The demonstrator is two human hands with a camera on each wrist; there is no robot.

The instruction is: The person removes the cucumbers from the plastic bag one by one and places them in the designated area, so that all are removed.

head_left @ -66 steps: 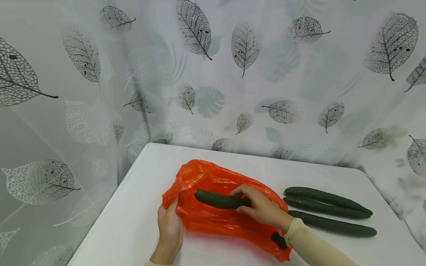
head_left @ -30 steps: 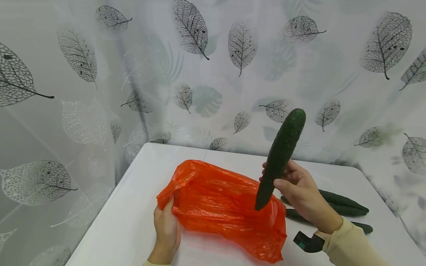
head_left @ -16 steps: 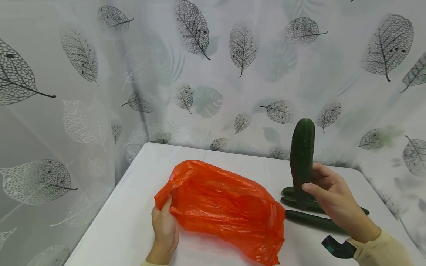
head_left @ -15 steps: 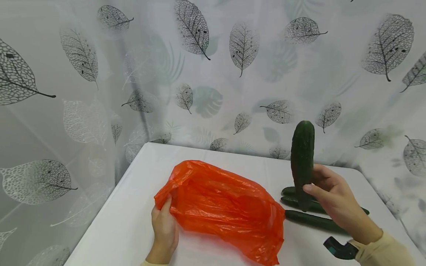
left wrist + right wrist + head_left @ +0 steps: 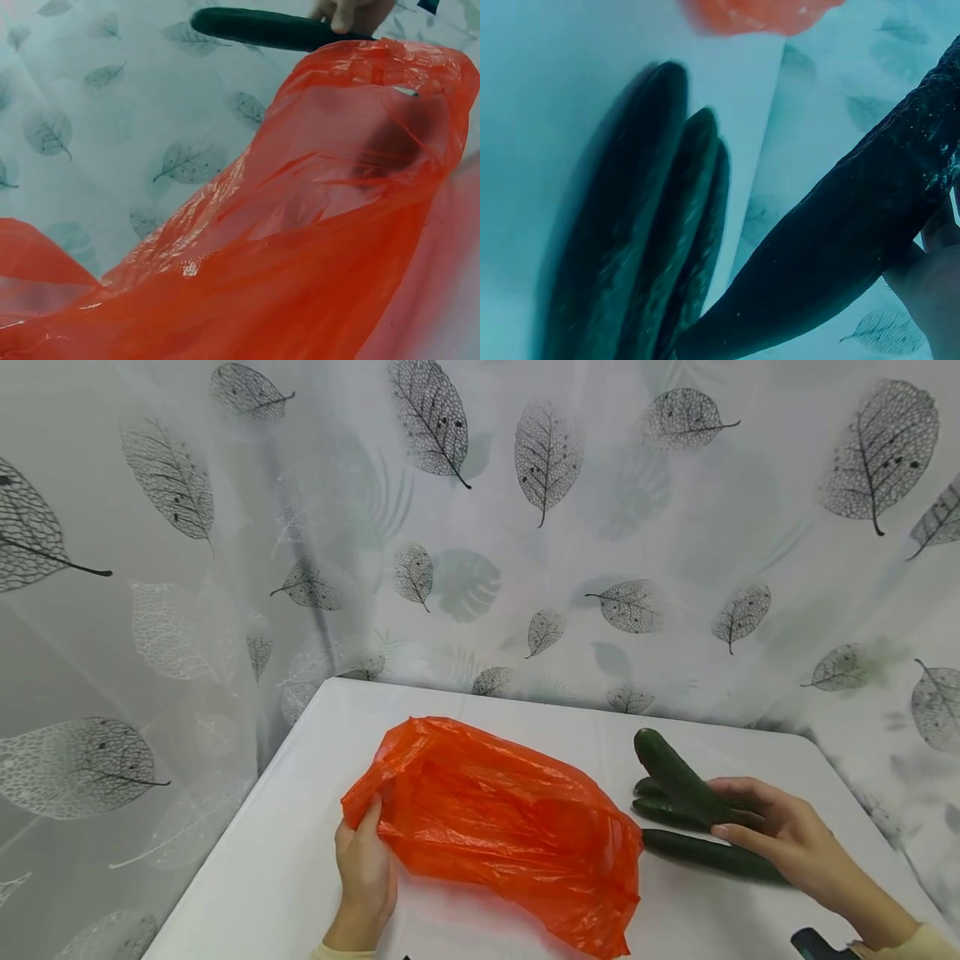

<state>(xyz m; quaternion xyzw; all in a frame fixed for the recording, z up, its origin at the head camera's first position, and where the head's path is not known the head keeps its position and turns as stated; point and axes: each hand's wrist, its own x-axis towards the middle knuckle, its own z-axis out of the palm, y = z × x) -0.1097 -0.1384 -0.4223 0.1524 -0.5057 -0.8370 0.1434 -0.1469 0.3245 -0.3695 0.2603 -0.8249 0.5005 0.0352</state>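
My left hand (image 5: 365,877) grips the left edge of a red plastic bag (image 5: 510,835), thumb on top and the other fingers hidden behind the film. To the right, my right hand (image 5: 795,835) holds a dark green cucumber (image 5: 667,764) near its closer end. That cucumber tilts, its far end raised over the other cucumbers. Three cucumbers lie side by side beneath it, the front cucumber (image 5: 712,856) a little apart in the head view. In the right wrist view the held cucumber (image 5: 832,232) slants beside the lying cucumbers (image 5: 622,217), its lower tip close to them; contact is unclear.
The white table (image 5: 300,827) carries the bag and the cucumbers. A leaf-printed curtain (image 5: 480,543) hangs behind it and along its sides. A black device (image 5: 817,943) sits at my right wrist.
My right hand has lifted the cucumber from over the bag, carried it right, and lowered it above the other cucumbers. The left hand keeps its grip on the bag, shifting slightly left.
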